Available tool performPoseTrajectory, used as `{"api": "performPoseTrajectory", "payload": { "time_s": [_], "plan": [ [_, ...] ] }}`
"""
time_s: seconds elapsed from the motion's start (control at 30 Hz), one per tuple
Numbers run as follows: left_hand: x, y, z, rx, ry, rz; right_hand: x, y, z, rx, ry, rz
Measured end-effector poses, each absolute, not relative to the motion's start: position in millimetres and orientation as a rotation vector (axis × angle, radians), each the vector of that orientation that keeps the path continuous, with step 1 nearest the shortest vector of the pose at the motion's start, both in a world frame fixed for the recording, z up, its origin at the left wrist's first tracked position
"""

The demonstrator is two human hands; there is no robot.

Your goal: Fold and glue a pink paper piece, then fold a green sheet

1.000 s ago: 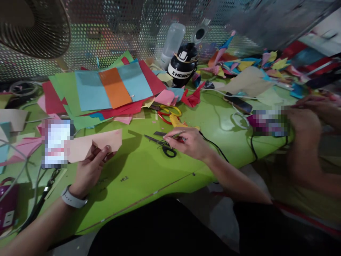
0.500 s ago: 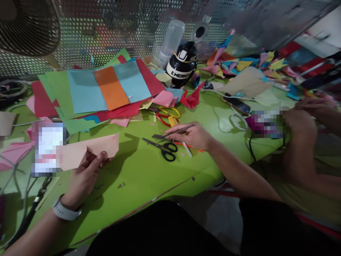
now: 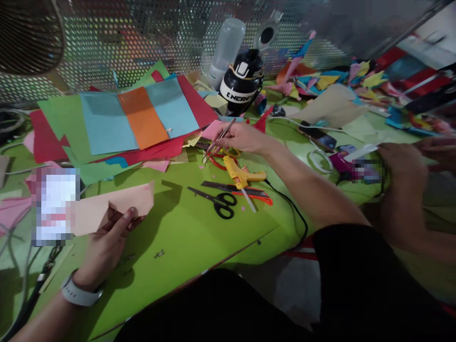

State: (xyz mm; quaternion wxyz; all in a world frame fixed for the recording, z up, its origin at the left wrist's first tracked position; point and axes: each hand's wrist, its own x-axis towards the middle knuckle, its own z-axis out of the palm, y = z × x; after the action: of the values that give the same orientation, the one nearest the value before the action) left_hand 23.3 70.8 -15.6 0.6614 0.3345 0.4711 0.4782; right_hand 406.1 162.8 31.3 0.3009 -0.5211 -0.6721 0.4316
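green table (image 3: pixel 178 237), both hands full!

on my feed, the left hand (image 3: pixel 109 240) grips the pale pink paper (image 3: pixel 137 198), folded and held above the surface. over to the right hand (image 3: pixel 245 137): its fingers pinch the tweezers (image 3: pixel 230 124), tips angled down beside the yellow glue gun (image 3: pixel 238 175). black scissors (image 3: pixel 223 209) lie between the hands, nearer me, by an orange-red cutter (image 3: pixel 261 194).

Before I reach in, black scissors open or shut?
Shut. On the black scissors, the blades lie together as one narrow line, finger rings side by side.
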Motion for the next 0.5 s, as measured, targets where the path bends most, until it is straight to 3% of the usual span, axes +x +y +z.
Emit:
{"api": "performPoseTrajectory", "payload": {
  "time_s": [0.5],
  "plan": [
    [21.6,70.5,-18.7,0.74,1.086,1.061,402.8,170.2,28.4,-1.313,-1.814,1.212]
  ]
}}
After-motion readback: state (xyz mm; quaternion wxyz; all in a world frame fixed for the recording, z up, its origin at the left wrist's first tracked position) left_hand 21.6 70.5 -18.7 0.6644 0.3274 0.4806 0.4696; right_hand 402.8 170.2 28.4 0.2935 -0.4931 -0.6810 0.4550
